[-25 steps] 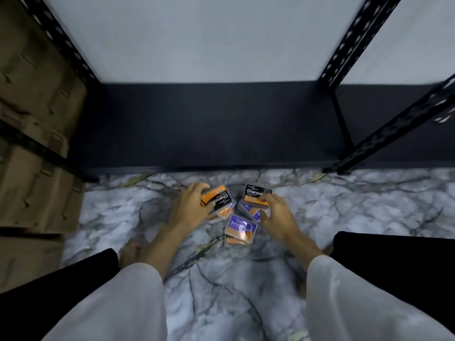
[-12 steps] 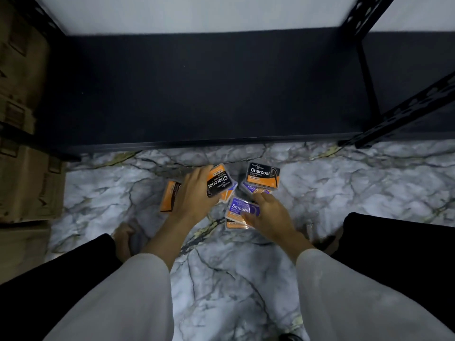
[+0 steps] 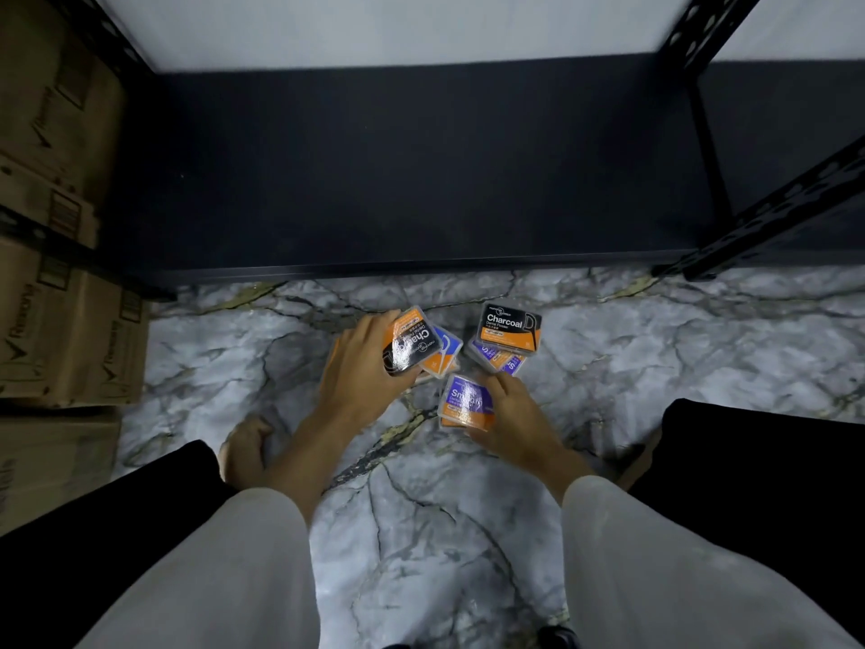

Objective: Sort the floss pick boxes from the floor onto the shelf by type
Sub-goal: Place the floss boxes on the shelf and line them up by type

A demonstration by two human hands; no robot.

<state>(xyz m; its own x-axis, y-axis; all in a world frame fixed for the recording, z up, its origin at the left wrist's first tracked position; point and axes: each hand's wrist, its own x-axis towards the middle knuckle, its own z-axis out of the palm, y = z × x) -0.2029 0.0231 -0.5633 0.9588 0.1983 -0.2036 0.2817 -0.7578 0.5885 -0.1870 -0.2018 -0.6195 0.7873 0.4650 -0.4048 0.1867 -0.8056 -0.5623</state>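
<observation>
- Since a second ago your right hand (image 3: 508,414) has left the black-and-orange Charcoal box on the pile (image 3: 510,327) and dropped to the purple Smooth box (image 3: 465,400); your fingers now curl over its near right edge, pinching it against the marble floor (image 3: 702,348).
- That Charcoal box now lies free, resting flat on top of other purple boxes (image 3: 498,358), just beyond your right fingertips.
- Your left hand (image 3: 360,367) holds the same grip as before: fingers wrapped round a second Charcoal box (image 3: 412,344), tilted up off the floor, with a blue-and-orange box (image 3: 444,356) just under and beside it.
- Half a second ago an orange box showed to the left of that hand; now only a sliver of orange peeks out behind your knuckles, so you cannot tell how it lies.
- To judge by this, you are holding one type in each hand, which suits sorting, but nothing has reached the shelf (image 3: 421,180) yet; its dark board is bare where you can see it.
- The whole cluster sits between your hands, just short of the shelf's front edge, so each lift should be a short reach forward.
</observation>
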